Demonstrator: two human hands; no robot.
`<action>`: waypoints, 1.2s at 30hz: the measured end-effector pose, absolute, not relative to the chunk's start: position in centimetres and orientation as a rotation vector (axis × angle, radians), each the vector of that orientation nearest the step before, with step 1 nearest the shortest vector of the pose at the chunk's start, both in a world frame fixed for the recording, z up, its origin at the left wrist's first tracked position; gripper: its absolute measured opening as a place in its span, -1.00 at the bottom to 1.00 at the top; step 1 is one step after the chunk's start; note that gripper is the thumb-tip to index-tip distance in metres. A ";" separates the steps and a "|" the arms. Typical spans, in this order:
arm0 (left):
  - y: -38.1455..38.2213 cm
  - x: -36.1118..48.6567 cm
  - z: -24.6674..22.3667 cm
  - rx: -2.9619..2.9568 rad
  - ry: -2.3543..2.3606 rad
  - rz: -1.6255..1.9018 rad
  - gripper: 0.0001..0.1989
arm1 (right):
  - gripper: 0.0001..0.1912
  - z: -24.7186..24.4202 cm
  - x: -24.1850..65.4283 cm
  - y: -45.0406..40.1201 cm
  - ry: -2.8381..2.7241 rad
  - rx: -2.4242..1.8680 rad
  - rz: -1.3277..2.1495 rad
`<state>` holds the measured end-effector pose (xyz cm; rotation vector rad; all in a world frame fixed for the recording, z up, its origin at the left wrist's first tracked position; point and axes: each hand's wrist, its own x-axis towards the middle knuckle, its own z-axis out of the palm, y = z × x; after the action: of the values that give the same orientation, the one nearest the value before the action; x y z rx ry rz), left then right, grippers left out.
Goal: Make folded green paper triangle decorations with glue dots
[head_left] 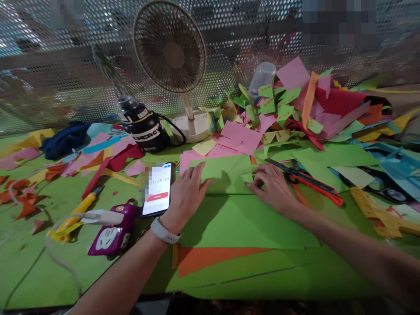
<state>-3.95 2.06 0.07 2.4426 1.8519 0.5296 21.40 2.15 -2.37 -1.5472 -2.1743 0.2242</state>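
My left hand (187,190) lies with its fingers stretched out on the left edge of a light green paper sheet (226,175). At that sheet's right edge, my right hand (272,187) has curled fingers, with thumb and forefinger pinched at the paper's corner. Beneath is a larger green sheet (243,223), and an orange sheet (210,258) shows below its lower edge. Pink paper (187,158) sticks out behind the light green sheet. A black and red utility knife (308,180) rests just right of my right hand. Close to my left hand lies a lit phone (158,188).
Behind stand a fan (173,54) and a black bottle (144,129), before a perforated metal screen. Cut paper (285,105) with a plastic cup (263,78) is heaped at back right. A yellow glue gun (377,212) lies right; a purple corded device (114,232) and yellow cutter (78,212) left.
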 end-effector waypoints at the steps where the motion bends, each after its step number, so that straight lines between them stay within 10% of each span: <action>1: 1.6 -3.7 0.1 2.565 1.780 0.558 -0.57 | -0.73 -2.3 21.4 2.1 -2.172 -1.552 0.227; 9: -1.6 -1.3 -1.8 2.826 1.019 0.181 -0.09 | -0.73 -2.1 21.1 2.0 -2.133 -1.591 0.287; 36: -1.3 -1.9 -2.3 2.844 0.977 0.103 -0.12 | -0.75 -2.2 21.6 2.1 -2.099 -1.526 0.370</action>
<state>-1.93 -1.34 -2.27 2.8438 0.9769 0.1034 21.57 2.10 -2.22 -1.5259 -2.0989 0.3697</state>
